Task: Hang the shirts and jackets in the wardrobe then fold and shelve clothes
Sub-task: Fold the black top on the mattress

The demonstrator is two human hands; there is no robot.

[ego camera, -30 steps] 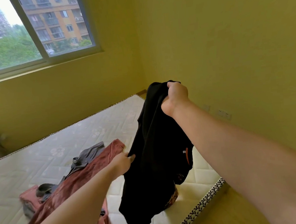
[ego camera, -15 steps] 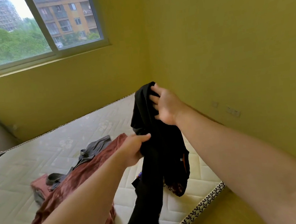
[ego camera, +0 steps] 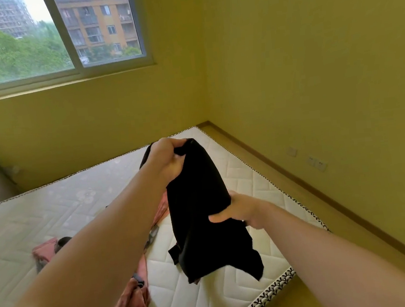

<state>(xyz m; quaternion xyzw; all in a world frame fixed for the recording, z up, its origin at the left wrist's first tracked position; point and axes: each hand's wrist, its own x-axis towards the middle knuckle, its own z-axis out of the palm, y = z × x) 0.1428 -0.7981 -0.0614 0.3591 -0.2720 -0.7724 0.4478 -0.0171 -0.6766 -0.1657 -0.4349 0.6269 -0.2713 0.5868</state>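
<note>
A black garment (ego camera: 202,217) hangs in the air above the bed, held by both hands. My left hand (ego camera: 166,160) grips its top end, fingers curled round a bunch of cloth. Lower down and to the right, my right hand (ego camera: 241,212) grips the garment's side, thumb across the front. The lower hem dangles just over the white quilted mattress (ego camera: 248,181). A pink-red garment (ego camera: 127,306) lies crumpled on the mattress under my left forearm, with a grey piece (ego camera: 62,241) partly hidden beside it.
The mattress fills the room corner, with a patterned border (ego camera: 271,292) along its near edge. Yellow walls stand behind and to the right, with sockets (ego camera: 317,164) low on the right wall. A window (ego camera: 61,35) is at the upper left. No wardrobe is in view.
My left hand has climbed from the garment's middle to its top end. My right hand let go of the top and now grips lower on the right side. The view has shifted right.
</note>
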